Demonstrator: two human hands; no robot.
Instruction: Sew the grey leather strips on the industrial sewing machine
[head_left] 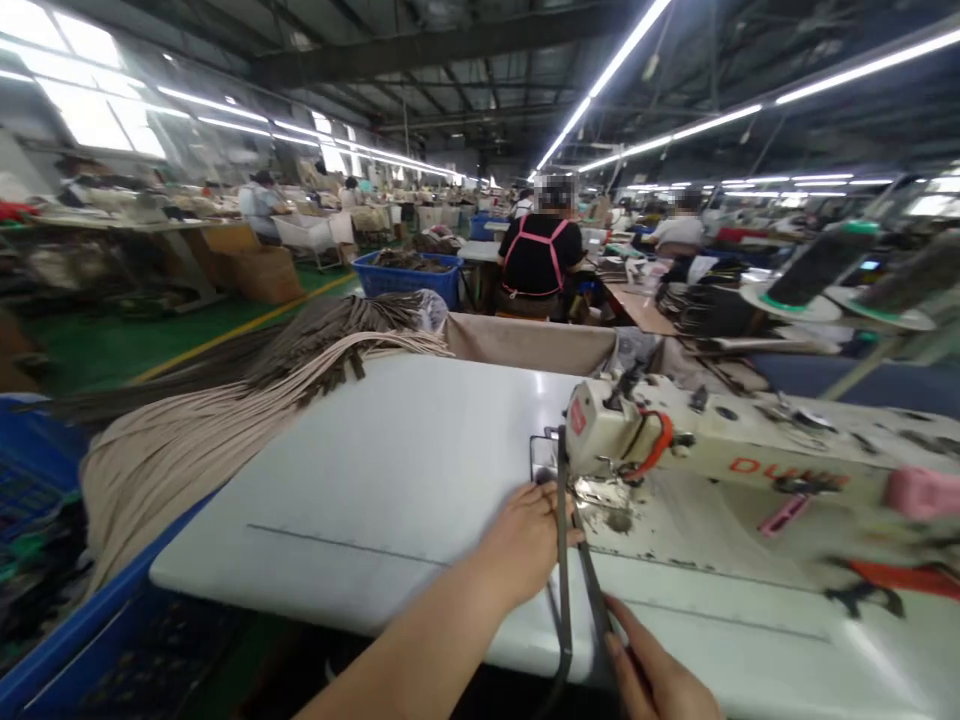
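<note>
My left hand (529,540) lies on the white sewing table just left of the needle area, its fingers closed about a dark fabric strap (564,580). The strap runs up past the machine head and hangs down over the table's front edge. Lower right, my right hand (660,670) pinches another length of dark strap (592,585) that leads up to the presser foot. Whether both lengths are one piece I cannot tell. The sewing machine (675,450) stands to the right of my left hand, its lamp lighting the needle plate (611,500).
Pale straps (172,430) and dark straps (322,335) drape over the table's left side. Blue crates (409,280) stand ahead and at left. Thread cones (817,265) rise at right. A person in a pink-strapped apron (536,255) sits ahead, facing away.
</note>
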